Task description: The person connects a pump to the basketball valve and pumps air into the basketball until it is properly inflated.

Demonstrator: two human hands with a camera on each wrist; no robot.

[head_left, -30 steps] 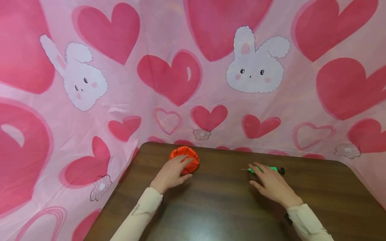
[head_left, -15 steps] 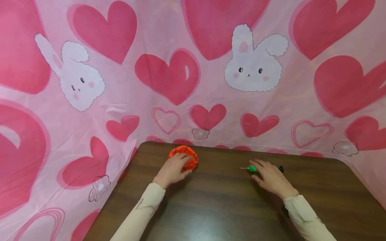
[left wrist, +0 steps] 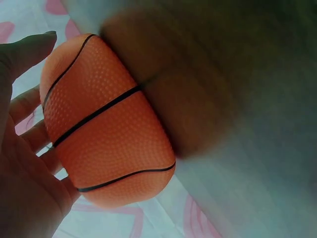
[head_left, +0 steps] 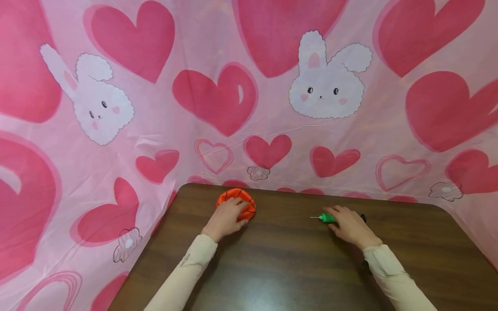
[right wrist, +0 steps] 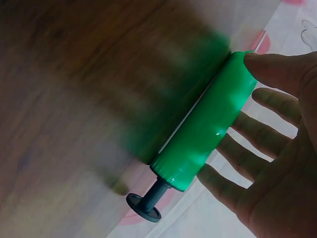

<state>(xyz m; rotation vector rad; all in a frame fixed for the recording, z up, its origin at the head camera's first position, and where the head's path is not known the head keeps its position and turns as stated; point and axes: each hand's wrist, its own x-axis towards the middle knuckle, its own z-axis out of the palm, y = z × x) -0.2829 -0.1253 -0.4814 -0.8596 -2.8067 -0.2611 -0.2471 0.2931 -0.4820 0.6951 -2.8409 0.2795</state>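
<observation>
At the far left of the table lies a small, partly deflated toy basketball (head_left: 234,193), orange with black lines. My left hand (head_left: 225,217) is over its near side. In the left wrist view the flattened ball (left wrist: 109,119) stands between the thumb and the spread, loosely bent fingers, which reach its upper side. To the right lies a green ball pump (head_left: 326,217) with a thin needle (head_left: 314,217) pointing left. My right hand (head_left: 351,225) covers its middle. The right wrist view has the thumb overlapping one end of the pump (right wrist: 208,124), nearly straight fingers along its side, and the black handle (right wrist: 143,206) pushed out.
A dark wood-grain table (head_left: 272,259) with rounded far corners carries both things. Behind it and on the left hangs a pink cloth (head_left: 272,116) with hearts and rabbit faces. The table's surface reflects the ball and the pump in the wrist views.
My right hand has shifted slightly right along the pump and lowered toward it, baring more of its needle end. The left hand has moved little over the basketball.
</observation>
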